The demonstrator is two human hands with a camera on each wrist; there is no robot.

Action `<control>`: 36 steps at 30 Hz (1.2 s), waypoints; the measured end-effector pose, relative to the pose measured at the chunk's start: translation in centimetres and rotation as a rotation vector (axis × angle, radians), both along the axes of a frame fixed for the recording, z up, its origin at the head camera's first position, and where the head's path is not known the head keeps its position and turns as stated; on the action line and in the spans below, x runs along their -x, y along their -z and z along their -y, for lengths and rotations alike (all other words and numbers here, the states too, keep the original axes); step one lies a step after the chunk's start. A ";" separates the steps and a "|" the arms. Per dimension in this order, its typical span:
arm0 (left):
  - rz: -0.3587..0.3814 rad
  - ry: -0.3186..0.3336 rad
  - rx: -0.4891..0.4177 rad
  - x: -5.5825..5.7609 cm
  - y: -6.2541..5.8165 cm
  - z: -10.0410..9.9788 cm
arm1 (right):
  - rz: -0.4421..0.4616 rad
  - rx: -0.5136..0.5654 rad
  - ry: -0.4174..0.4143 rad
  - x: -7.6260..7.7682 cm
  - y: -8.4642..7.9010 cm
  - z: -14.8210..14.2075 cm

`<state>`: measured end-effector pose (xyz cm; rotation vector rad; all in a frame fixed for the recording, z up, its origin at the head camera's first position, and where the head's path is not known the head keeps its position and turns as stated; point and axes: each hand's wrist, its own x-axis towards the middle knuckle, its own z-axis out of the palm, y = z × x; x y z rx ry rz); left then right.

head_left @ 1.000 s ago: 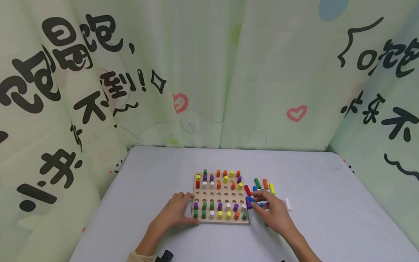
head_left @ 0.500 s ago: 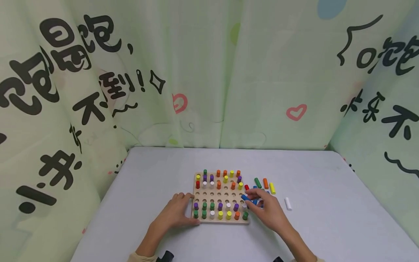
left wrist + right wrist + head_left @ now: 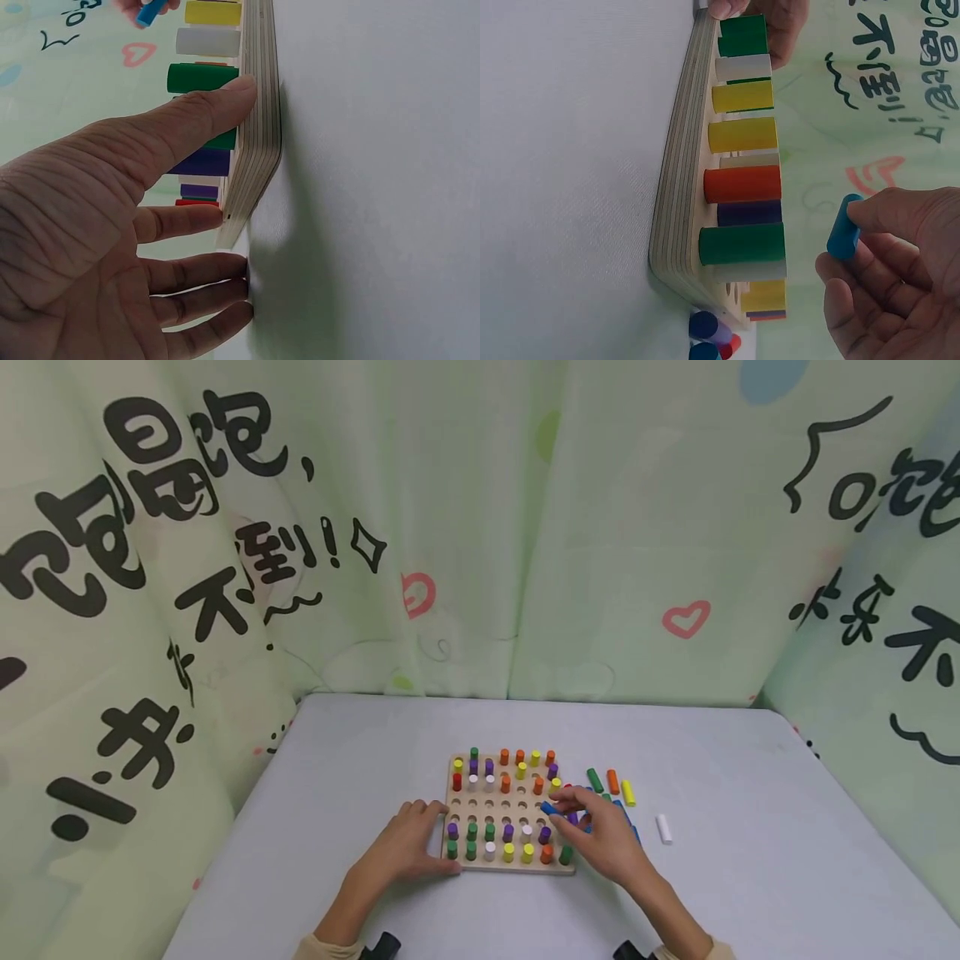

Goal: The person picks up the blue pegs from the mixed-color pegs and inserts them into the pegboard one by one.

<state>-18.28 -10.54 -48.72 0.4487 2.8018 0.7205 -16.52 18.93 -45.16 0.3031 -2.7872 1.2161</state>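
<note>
Curtain (image 3: 465, 527): you can read "不到!" among the black characters (image 3: 270, 552) at left; folds distort others.
Pegboard (image 3: 517, 871): upright pegs (image 3: 528, 853) in front and back rows, open holes between.
Blue peg (image 3: 843, 232): tilted above the pegboard's right part — pinched by thumb and fingers of your right hand (image 3: 607, 835).
Left hand (image 3: 408, 843): your fingers spread, nearly straight; thumb and forefinger touch the pegboard's near-left corner region.
Right of pegboard: green peg (image 3: 595, 780), orange peg (image 3: 613, 782), yellow peg (image 3: 628, 792), white peg (image 3: 663, 828) — others partly behind your right hand.
Table (image 3: 750, 760): far edge beside the Curtain; surface extends rightward past the white peg.
</note>
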 end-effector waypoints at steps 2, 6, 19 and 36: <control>0.005 -0.002 0.001 0.0 -0.1 0.0 | -0.005 0.002 -0.006 0.1 0.0 0.3; 0.009 -0.003 -0.002 -0.1 -0.2 0.0 | 0.005 0.001 -0.010 0.4 0.0 0.8; 0.011 -0.008 -0.006 -0.1 -0.1 0.0 | -0.023 0.056 -0.053 1.0 0.5 2.0; 0.002 -0.006 0.007 0.1 0.0 -0.1 | 0.022 0.126 -0.021 1.3 0.6 3.6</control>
